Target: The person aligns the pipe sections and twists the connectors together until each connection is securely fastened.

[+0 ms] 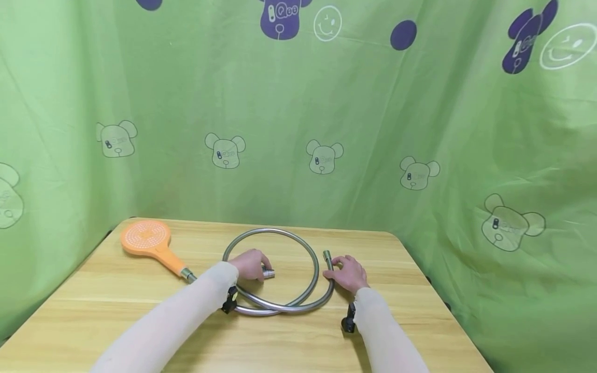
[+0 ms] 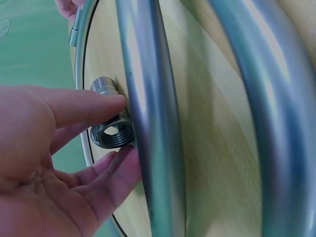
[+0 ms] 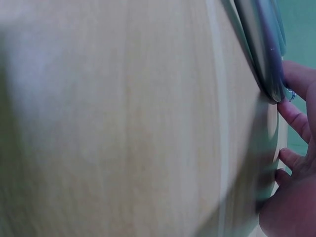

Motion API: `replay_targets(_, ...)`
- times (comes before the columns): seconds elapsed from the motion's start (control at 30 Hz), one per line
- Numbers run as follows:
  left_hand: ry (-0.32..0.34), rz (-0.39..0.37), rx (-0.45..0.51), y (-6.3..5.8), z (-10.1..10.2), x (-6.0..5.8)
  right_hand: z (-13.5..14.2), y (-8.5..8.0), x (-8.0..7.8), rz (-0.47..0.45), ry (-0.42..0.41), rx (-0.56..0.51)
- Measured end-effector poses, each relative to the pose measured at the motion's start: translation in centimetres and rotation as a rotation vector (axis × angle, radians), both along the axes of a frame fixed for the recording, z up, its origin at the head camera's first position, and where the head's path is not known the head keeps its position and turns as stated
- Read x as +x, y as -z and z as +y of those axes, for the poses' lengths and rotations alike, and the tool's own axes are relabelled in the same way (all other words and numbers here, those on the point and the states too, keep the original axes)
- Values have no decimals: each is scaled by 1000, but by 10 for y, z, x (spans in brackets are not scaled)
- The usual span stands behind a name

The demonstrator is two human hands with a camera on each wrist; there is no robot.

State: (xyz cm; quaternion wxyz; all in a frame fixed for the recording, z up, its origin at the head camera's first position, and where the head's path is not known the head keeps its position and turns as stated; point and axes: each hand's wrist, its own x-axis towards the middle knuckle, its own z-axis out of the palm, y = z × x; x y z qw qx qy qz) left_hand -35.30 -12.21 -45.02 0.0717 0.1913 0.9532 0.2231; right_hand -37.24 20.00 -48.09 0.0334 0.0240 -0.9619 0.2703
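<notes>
My left hand [image 1: 250, 265] pinches a small chrome threaded fitting [image 1: 269, 274] inside the loop of a metal shower hose [image 1: 313, 259]. In the left wrist view, the fitting [image 2: 101, 137] shows an open ring with inner threads and an outer-threaded stub, between the thumb and fingers. At the right, thumb and fingers of my right hand [image 1: 350, 273] hold the hose just below its end nut [image 1: 327, 254], which points away from me. An orange shower head [image 1: 146, 238] lies at the left, joined to the hose's other end. My left forearm hides part of the hose.
Everything lies on a light wooden table [image 1: 289, 347] with rounded far corners. A green printed curtain [image 1: 280, 93] surrounds its back and sides. Dark wrist cameras [image 1: 348, 318] are strapped under both sleeves.
</notes>
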Motion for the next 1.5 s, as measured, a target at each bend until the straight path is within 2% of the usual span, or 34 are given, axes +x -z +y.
replay_targets(0.37, -34, -7, 2, -12, 7, 12, 0, -1, -1, 7, -8, 12)
replay_targets(0.57, -39, 3, -22, -15, 9, 12, 0, -1, 0, 6, -7, -2)
replay_targets(1.0, -35, 7, -26, -4, 11, 4, -2, -3, 1, 12, 0, -5)
replay_targets(1.23, -52, -7, 11, -3, 10, 5, -4, -8, 2, 5, 7, -13)
replay_targets(1.5, -54, 22, 34, -2, 6, 7, -3, -6, 0, 9, 8, -6)
